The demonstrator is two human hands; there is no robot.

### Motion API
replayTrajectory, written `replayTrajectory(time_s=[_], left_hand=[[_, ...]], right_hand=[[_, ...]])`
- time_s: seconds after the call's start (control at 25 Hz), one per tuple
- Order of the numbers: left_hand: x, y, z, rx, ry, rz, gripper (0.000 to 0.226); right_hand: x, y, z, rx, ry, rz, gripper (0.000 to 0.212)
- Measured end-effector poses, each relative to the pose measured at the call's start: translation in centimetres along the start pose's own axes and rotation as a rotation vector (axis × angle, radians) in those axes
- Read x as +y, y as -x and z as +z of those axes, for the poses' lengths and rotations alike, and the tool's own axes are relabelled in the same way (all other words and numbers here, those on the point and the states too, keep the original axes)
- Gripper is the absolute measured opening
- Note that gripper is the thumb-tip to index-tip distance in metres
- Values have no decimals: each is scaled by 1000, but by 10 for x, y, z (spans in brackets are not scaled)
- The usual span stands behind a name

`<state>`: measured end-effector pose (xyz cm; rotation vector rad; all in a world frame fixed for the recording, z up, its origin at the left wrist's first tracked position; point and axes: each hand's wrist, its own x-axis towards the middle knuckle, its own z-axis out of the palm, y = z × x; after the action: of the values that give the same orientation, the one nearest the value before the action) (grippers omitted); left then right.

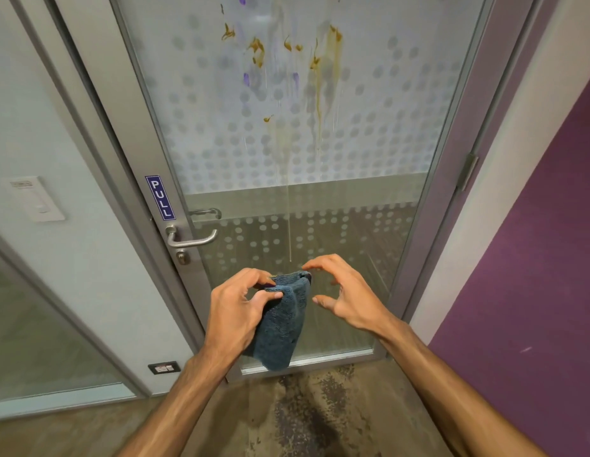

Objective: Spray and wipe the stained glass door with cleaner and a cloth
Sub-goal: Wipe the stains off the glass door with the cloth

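Floor: the floor (307, 420) at the door's bottom edge carries a dark speckled wet patch, just under the hands.
Left hand: the left hand (234, 311) has its fingers clamped on the upper fold of the cloth, thumb pressed against the fabric.
Cloth: the blue cloth (283, 321) hangs folded from that grip, in front of the door's lower pane and not on the glass.
Right hand: the right hand (343, 295) is beside the cloth with fingers apart and curled, one fingertip touching or nearly touching the top edge; it holds nothing.
Door: the glass door (369, 153) is dotted with frosting; the handle (191, 239) sits at its left edge under a PULL sign (160, 197).
Stains: brown and purple stains (323, 61) smear the upper pane, with runs trailing down towards the lower pane.
Cleaner: no bottle in view.
Risk: runs likely keep dripping to the floor; a loosely bunched cloth could smear rather than lift; the wet floor could be slippery.
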<state>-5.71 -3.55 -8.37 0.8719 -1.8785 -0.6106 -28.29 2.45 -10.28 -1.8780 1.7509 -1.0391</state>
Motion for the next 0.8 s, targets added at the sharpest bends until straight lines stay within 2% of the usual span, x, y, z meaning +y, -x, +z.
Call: replayTrajectory(time_s=[0.2,0.28,0.44,0.56,0.6,0.68,0.8], left_hand=[[-17,-17,-6,0,-43,-5,23],[-23,-25,-9,9,-78,-25,21],[-36,-40,-16,14,-127,-97,23],[-44,-52,-21,-40,-136,-154,45],[-46,-57,-21,-53,-182,-121,42],[-46,-67,-19,-32,-261,-25,20],[-41,-84,-15,-6,-289,66,10]], right_hand=[[5,-30,9,-35,91,-27,27],[5,-39,12,-20,130,-47,22],[1,-55,14,98,211,-39,28],[-9,-66,17,164,328,-96,43],[-14,-71,19,195,379,-105,38],[-21,-81,21,260,379,-52,24],[-30,-92,30,263,140,52,30]])
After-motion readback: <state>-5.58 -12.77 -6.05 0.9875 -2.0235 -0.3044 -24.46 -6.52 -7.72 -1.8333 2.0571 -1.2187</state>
